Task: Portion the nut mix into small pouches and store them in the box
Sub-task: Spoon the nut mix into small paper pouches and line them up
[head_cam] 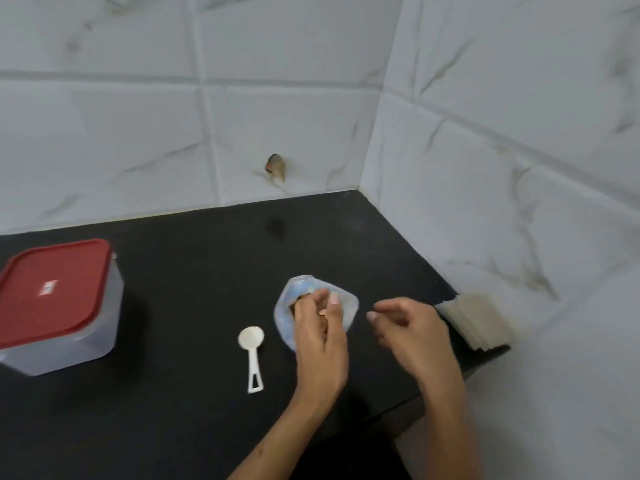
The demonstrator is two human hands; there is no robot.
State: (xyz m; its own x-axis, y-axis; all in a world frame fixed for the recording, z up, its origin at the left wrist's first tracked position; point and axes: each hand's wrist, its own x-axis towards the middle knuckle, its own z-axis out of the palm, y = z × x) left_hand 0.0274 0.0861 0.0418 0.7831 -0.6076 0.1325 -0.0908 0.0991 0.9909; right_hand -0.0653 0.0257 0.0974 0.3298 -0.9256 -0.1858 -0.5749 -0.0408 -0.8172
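Observation:
A clear bluish plastic bag of nut mix stands open on the black counter. My left hand is at the bag's mouth, with its fingers and thumb curled on the rim; brown nuts show under the fingers. My right hand hovers just right of the bag, fingers loosely curled, holding nothing. A stack of beige small pouches lies at the counter's right edge, beyond my right hand. The clear box with its red lid on stands at far left.
A white plastic scoop lies on the counter just left of the bag, bowl pointing away from me. Tiled walls meet in a corner behind and to the right. The counter's front right edge runs under my right forearm.

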